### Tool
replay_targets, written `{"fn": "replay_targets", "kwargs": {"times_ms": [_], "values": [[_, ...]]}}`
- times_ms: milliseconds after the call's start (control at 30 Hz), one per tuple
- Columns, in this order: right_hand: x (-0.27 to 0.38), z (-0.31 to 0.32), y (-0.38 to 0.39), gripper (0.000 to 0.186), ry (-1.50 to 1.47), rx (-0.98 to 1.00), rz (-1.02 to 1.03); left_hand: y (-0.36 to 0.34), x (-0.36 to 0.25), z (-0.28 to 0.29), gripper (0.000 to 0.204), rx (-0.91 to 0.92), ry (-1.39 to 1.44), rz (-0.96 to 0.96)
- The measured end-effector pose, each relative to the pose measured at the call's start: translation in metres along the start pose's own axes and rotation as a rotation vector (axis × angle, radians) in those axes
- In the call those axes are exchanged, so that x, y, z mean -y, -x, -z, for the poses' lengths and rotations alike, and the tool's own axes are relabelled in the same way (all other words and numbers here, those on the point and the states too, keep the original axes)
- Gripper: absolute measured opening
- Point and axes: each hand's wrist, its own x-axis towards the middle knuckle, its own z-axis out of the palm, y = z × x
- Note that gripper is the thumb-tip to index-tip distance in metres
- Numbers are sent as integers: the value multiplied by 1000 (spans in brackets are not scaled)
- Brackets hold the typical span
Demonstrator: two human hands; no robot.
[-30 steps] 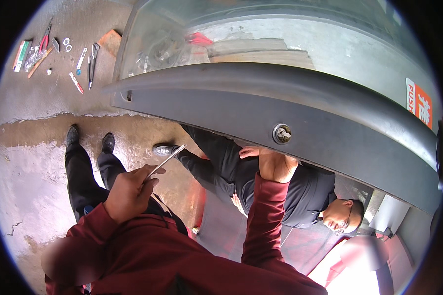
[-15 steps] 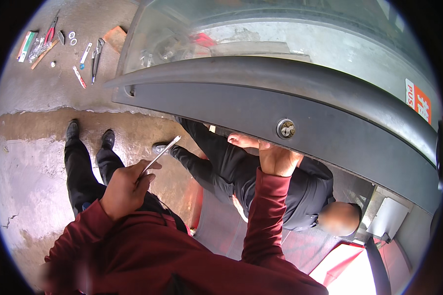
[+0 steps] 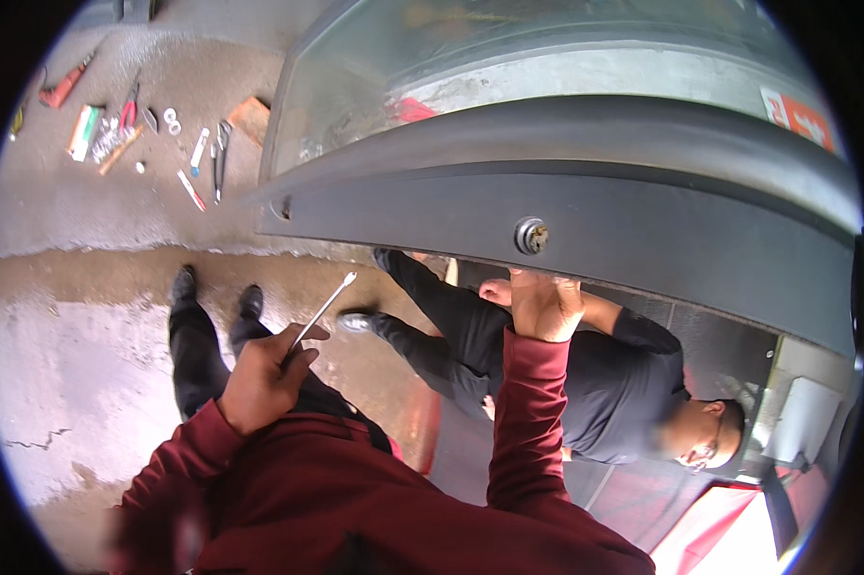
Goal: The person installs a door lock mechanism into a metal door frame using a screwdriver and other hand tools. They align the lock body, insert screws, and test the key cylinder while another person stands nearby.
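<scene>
My left hand (image 3: 279,379) is closed on a thin silver metal tool (image 3: 319,314), its tip pointing up and right, below the door and apart from it. My right hand (image 3: 547,305) grips the lower edge of the dark grey door rail (image 3: 671,240), some fingertips hidden by it. Just above that hand a round metal lock cylinder (image 3: 532,235) sits in the rail, and a small slot (image 3: 281,209) is near its left end. Behind my right forearm, a co-worker (image 3: 604,393) in dark clothes lies or leans under the rail, one hand (image 3: 494,290) beside mine.
Pliers (image 3: 219,163), red-handled pliers (image 3: 129,107), a red tool (image 3: 63,86), rings, small packets and an orange-brown square (image 3: 248,120) lie on the concrete floor (image 3: 68,211) at upper left. Glass (image 3: 547,48) with an orange-and-white sticker (image 3: 801,115) rises above the rail. My shoes (image 3: 185,283) stand at left.
My view has shifted, so the floor tools and shoes appear further right and the lock further left. More of the co-worker's bent arm shows. Both my hands keep their holds.
</scene>
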Motion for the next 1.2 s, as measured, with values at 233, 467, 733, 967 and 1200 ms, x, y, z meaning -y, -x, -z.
{"fn": "replay_targets", "kwargs": {"times_ms": [233,467,733,967,1200], "values": [[-17,-1,-6,6,-2,-65,100,10,-27,-13,21,-71,-75,34],[-28,-11,-18,28,200,-172,33,14,-48,-46,23,-90,-194,42],[-16,-11,-18,53,226,-101,53,17,-69,-65,26,-90,-405,129],[-17,-8,-13,38,91,15,-8,25,-84,-72,25,-188,-430,212],[-14,-5,-16,13,-54,99,19,41,-80,-72,25,-256,-451,149]]}}
